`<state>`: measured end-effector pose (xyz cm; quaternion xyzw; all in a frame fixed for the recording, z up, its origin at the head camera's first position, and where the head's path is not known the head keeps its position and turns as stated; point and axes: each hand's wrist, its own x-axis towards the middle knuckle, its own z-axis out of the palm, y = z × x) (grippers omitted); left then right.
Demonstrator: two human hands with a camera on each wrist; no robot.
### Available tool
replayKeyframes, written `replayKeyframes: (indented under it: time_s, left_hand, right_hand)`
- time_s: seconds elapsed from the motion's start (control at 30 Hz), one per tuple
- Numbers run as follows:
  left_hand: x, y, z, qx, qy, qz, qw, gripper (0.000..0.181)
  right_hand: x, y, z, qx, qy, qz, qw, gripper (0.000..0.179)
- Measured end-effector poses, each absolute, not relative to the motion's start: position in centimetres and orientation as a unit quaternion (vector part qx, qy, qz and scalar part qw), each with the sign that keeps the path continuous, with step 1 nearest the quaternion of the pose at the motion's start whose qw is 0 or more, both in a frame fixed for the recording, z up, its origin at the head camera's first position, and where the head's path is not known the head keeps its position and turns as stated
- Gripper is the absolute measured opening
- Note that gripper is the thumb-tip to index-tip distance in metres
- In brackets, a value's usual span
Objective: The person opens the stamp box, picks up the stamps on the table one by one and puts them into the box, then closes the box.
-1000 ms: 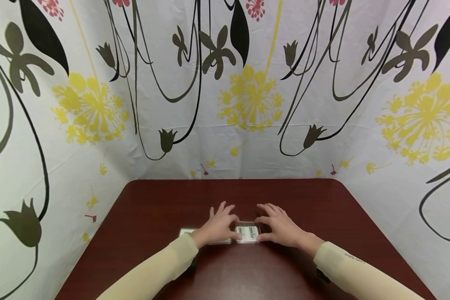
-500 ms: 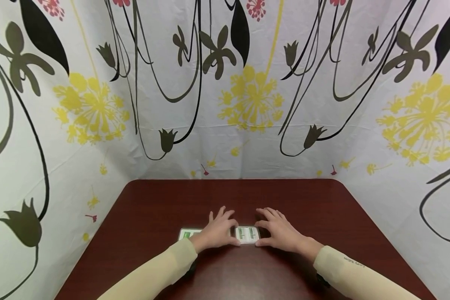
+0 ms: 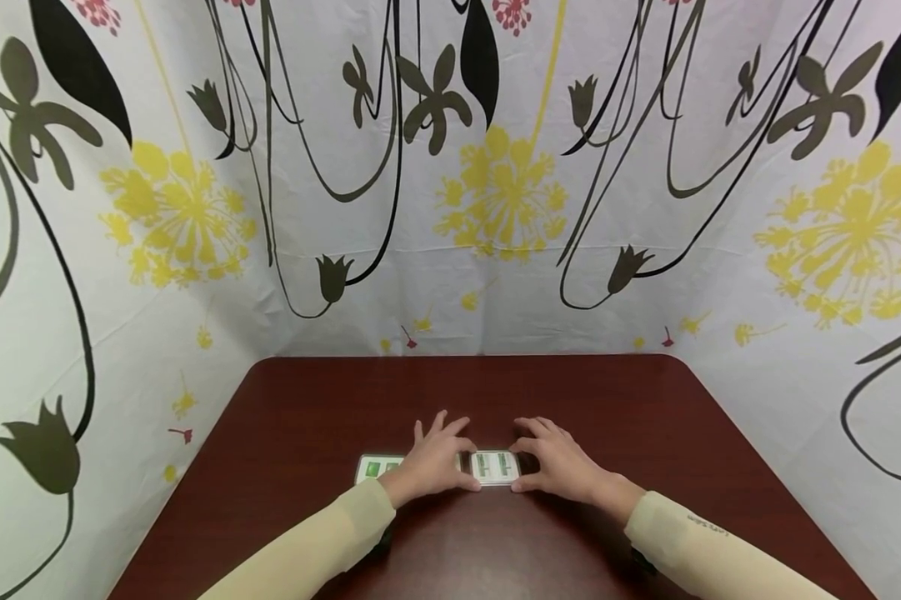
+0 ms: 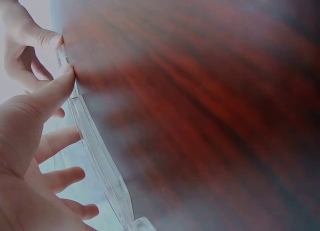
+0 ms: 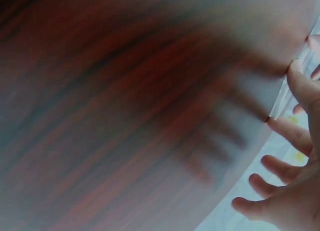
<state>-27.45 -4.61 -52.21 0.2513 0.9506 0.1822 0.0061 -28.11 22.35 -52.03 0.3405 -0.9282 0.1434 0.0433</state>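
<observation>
A small clear case (image 3: 495, 468) with white and green printing inside lies flat on the dark red table. My left hand (image 3: 437, 462) holds its left side, thumb at the near corner and index finger at the far one. My right hand (image 3: 563, 462) grips the right side the same way, its other fingers spread. In the right wrist view the thumb and index finger meet the case's clear edge (image 5: 281, 98). A longer clear case (image 3: 370, 468), also white and green, lies to the left, partly hidden under my left hand and wrist.
The reddish-brown table (image 3: 465, 396) has rounded far corners. A white curtain (image 3: 450, 325) printed with flowers and stems hangs behind it and along both sides.
The small case has gone from slightly raised, with a clear rim showing at its far side, to flat on the table. Both hands have come down a little with it.
</observation>
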Motion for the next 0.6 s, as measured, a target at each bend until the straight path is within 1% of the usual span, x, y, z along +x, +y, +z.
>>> replayKeyframes:
  time_s: [0.37,0.5,0.6]
  left_hand:
    - [-26.7,-4.6,-52.1,0.236,0.955,0.178,0.010,0.058]
    - [-26.6,-4.7,-52.0,0.234,0.957,0.171,0.004,0.061]
    - [-26.4,-4.8,-51.7,0.233,0.957,0.170,0.001,0.067]
  right_hand:
    - [-26.7,21.4,-51.8,0.295,-0.943,0.146,0.046,0.056]
    - [-26.6,21.0,-51.7,0.288,-0.946,0.138,0.054,0.061]
    - [-26.4,20.9,-51.7,0.282,-0.948,0.137,0.058,0.068]
